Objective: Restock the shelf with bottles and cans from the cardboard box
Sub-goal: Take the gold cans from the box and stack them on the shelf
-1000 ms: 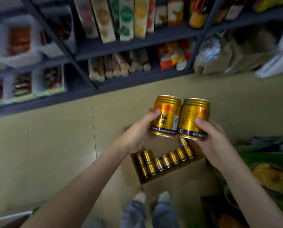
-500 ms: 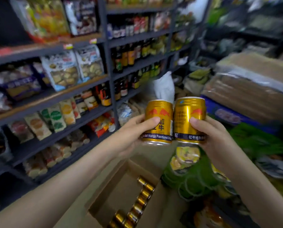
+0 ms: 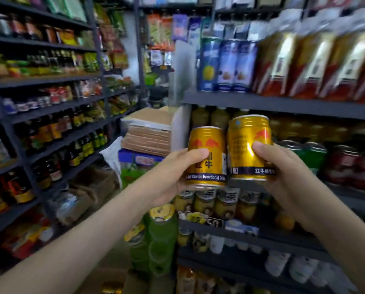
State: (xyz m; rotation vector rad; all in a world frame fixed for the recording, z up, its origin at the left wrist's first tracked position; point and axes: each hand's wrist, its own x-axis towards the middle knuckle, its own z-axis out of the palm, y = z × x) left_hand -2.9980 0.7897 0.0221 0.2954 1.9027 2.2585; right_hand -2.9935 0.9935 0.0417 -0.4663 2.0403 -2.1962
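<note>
My left hand (image 3: 173,177) grips a gold can (image 3: 207,149) with red bulls and a dark band at its base. Beside it, touching, my right hand (image 3: 283,172) grips a second gold can (image 3: 248,134), held slightly higher. Both cans stand upright in front of the dark drinks shelf (image 3: 283,103) on the right, level with its row of dark-gold bottles and cans. A corner of the cardboard box (image 3: 105,281) shows at the bottom edge, with a gold can top just visible in it.
A dark shelving unit (image 3: 50,107) full of bottles and snack bags runs along the left. Stacked cartons (image 3: 147,136) and green shrink-wrapped bottle packs (image 3: 156,240) stand in the aisle ahead. Lower right shelves hold jars and white tubs.
The view has swung up from the box and floor to the right-hand shelf. Both hands have carried the two gold cans up to shelf height, still side by side.
</note>
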